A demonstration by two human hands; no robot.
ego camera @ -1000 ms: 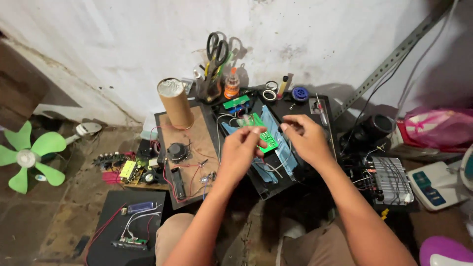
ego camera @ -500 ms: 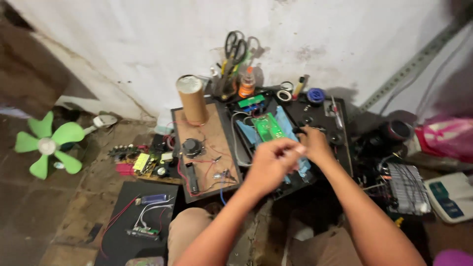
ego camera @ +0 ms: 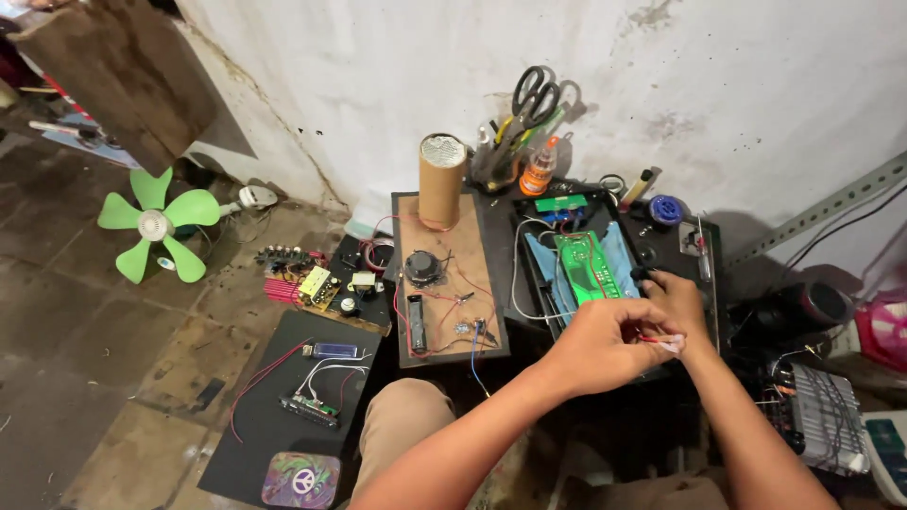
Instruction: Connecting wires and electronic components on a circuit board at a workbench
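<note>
Right of centre, left hand [ego camera: 595, 345] and right hand [ego camera: 675, 302] were pinched together on a red wire [ego camera: 652, 337]; over-pulling risked snapping it from the green board [ego camera: 586, 269].

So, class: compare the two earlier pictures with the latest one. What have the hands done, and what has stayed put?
Both hands have come back off the green circuit board toward the body. The left hand and right hand now meet in front of the tray, pinching a thin red wire between the fingertips. The board lies free on its blue cloth. The cardboard tube, scissors and green fan stayed where they were.
</note>
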